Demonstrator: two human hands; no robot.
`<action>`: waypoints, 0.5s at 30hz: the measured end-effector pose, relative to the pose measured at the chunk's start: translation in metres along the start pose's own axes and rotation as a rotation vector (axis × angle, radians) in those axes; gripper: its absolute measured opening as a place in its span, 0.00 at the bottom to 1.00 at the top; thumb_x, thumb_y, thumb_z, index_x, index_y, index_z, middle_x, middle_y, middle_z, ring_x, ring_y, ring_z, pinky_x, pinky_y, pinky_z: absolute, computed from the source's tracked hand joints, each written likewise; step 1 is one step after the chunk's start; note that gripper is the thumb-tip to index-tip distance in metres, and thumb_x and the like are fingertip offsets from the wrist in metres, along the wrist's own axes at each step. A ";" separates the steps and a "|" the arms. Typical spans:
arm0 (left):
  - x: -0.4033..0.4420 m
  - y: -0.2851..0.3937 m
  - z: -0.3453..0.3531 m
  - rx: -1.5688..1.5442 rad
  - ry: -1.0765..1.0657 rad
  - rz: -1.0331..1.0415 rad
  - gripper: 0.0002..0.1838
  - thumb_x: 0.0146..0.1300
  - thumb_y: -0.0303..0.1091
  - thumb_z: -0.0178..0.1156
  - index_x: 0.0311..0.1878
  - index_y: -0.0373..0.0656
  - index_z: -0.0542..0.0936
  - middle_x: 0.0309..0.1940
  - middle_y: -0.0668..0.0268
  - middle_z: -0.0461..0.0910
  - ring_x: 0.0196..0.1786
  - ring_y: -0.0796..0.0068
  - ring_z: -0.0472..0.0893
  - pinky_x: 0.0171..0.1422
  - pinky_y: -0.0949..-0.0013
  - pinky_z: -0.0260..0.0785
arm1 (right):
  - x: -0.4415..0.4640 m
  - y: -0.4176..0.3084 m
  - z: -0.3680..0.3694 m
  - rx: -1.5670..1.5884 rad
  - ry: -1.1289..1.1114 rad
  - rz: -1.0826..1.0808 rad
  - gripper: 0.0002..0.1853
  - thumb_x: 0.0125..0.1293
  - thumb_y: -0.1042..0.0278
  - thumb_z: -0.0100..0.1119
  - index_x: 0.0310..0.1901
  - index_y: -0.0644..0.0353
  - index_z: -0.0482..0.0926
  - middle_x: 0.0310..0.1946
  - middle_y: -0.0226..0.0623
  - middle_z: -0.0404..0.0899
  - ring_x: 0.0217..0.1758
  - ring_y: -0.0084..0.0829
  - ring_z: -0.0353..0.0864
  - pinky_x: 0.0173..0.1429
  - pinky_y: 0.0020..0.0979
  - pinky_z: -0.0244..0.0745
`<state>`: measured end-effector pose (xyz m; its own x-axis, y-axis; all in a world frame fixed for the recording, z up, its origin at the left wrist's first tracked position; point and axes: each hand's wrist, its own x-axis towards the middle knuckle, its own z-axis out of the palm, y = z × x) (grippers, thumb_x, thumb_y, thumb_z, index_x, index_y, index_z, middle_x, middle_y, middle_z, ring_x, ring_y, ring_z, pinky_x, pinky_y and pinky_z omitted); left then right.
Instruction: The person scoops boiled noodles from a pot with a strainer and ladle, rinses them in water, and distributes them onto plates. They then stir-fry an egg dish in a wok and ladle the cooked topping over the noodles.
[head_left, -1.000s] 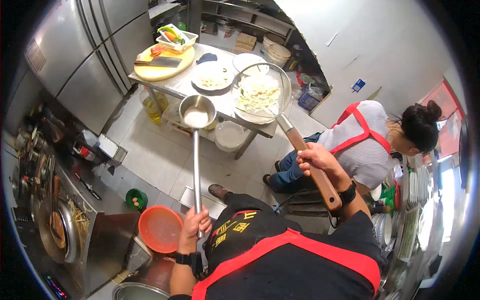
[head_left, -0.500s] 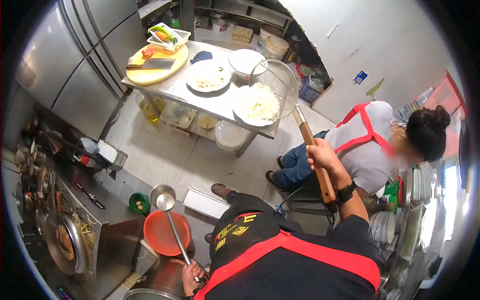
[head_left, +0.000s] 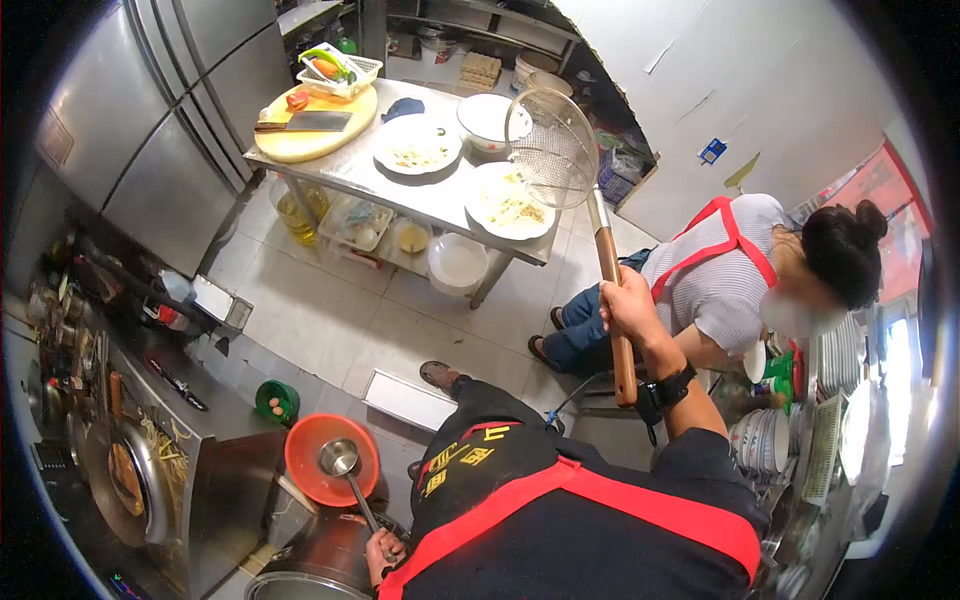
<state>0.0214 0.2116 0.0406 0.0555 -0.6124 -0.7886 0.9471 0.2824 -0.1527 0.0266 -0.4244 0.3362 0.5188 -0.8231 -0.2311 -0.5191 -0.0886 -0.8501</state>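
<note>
My right hand [head_left: 632, 303] is wrapped round the wooden handle of a mesh strainer [head_left: 553, 150]. Its round wire head hangs over the right end of the steel table, partly in front of a plate of pale shredded food [head_left: 508, 212] and a white bowl [head_left: 484, 115]. Low on the left, my left hand [head_left: 385, 552] grips a metal ladle [head_left: 339, 457] by its handle. The ladle's bowl lies within the outline of a red plastic basin [head_left: 303, 462]; whether it touches the basin I cannot tell.
A cleaver [head_left: 318, 121] lies on a round cutting board [head_left: 277, 152] on the table [head_left: 360, 180]. A wok [head_left: 110, 490] sits on the left stove. A green container with eggs [head_left: 277, 401] is behind the basin. To my right, a co-worker [head_left: 725, 265] bends beside stacked dishes [head_left: 762, 440].
The ladle has dropped from over the basin's far rim to its middle. My right hand and the strainer have shifted slightly, the handle now more upright. The co-worker has leaned lower.
</note>
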 end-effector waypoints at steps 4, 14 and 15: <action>0.014 0.001 -0.004 0.012 0.038 0.117 0.19 0.67 0.39 0.49 0.18 0.54 0.62 0.10 0.77 0.60 0.18 0.74 0.65 0.23 0.69 0.59 | -0.010 -0.013 -0.001 0.053 -0.020 -0.006 0.05 0.63 0.71 0.50 0.34 0.63 0.66 0.18 0.32 0.70 0.14 0.25 0.72 0.14 0.30 0.70; 0.026 0.012 0.026 -0.158 0.305 0.374 0.13 0.64 0.38 0.58 0.39 0.37 0.70 0.19 0.72 0.68 0.18 0.81 0.67 0.26 0.75 0.65 | -0.025 -0.019 0.017 -0.019 0.041 -0.082 0.03 0.58 0.74 0.47 0.33 0.64 0.68 0.17 0.32 0.69 0.13 0.28 0.71 0.14 0.34 0.68; 0.042 0.026 -0.004 -0.276 0.251 0.216 0.15 0.64 0.40 0.59 0.41 0.37 0.70 0.21 0.69 0.70 0.20 0.80 0.69 0.26 0.74 0.66 | -0.018 -0.014 0.013 -0.028 0.034 -0.093 0.03 0.58 0.75 0.47 0.32 0.64 0.67 0.17 0.33 0.69 0.13 0.28 0.71 0.14 0.34 0.68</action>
<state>0.0474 0.1961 0.0010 0.1320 -0.3283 -0.9353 0.8002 0.5922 -0.0949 0.0335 -0.4012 0.3465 0.5428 -0.8289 -0.1350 -0.4887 -0.1810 -0.8534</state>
